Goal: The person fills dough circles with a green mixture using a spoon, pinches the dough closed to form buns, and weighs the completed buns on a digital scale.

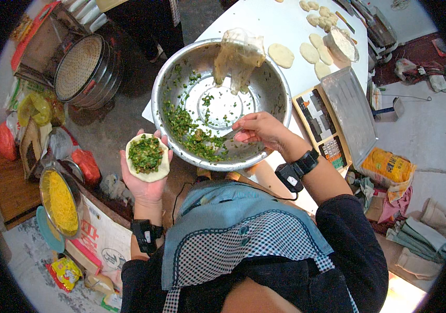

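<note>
On my upturned left hand (144,191) lies a round dough wrapper (163,169), topped with a mound of chopped green filling (144,153). The fingers curl up around the wrapper's edge, just left of a large steel mixing bowl (277,84). My right hand (263,131) is over the bowl's near side, pinching a thin metal utensil (230,135). Its lower end meets the loose chopped filling (186,129), so its exact kind is unclear. More filling clings to the bowl's left wall. A crumpled clear plastic glove (239,58) drapes over the far rim.
On the white table (246,15) are flattened dough rounds (281,55), dough pieces (322,19) and a bowl of flour (341,45). A digital scale (321,125) borders the bowl's right side. At left stand a steamer (80,68) and a bowl of yellow shreds (62,201).
</note>
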A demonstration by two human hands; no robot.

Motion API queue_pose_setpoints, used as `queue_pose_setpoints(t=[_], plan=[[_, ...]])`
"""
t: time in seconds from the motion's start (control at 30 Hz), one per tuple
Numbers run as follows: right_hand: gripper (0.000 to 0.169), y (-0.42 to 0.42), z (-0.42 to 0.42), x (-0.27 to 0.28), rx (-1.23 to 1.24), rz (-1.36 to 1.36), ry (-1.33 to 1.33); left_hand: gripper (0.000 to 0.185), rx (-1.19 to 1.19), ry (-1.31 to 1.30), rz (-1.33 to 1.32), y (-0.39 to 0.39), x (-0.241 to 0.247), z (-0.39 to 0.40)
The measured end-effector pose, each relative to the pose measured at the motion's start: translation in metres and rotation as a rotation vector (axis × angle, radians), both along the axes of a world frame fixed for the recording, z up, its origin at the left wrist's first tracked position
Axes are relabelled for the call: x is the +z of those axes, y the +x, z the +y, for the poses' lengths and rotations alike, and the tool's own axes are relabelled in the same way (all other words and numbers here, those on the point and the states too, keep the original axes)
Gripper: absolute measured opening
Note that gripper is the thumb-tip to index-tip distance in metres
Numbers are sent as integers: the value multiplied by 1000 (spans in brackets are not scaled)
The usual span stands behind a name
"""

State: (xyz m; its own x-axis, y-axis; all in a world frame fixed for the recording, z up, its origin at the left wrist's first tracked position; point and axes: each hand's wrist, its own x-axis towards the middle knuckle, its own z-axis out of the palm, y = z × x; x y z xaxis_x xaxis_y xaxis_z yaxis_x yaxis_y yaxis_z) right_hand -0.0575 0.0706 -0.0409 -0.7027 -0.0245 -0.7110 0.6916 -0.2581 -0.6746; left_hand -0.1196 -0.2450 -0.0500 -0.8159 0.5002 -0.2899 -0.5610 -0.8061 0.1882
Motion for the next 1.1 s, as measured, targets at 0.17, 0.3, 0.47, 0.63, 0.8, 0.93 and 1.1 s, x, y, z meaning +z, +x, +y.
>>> queue_pose_setpoints(t=[0.17,0.3,0.47,0.63,0.8,0.93,1.1], plan=[[20,2,3,6,-101,35,-32,61,-9,-18,-14,-1,9,8],[21,4,5,25,-185,111,-35,61,-21,2,-17,-2,15,22],[27,11,-10,68,-289,387,44,67,-56,-36,-30,-8,23,52],[28,27,-50,90,-62,855,588,64,-88,54,-9,-8,25,80],[34,36,-68,76,511,1414,1292,58,-138,107,9,-9,36,98],[38,35,-64,78,482,1493,1275,55,-112,83,-35,-11,32,101],[28,36,-60,81,260,1345,1130,51,-117,59,27,-13,28,96]])
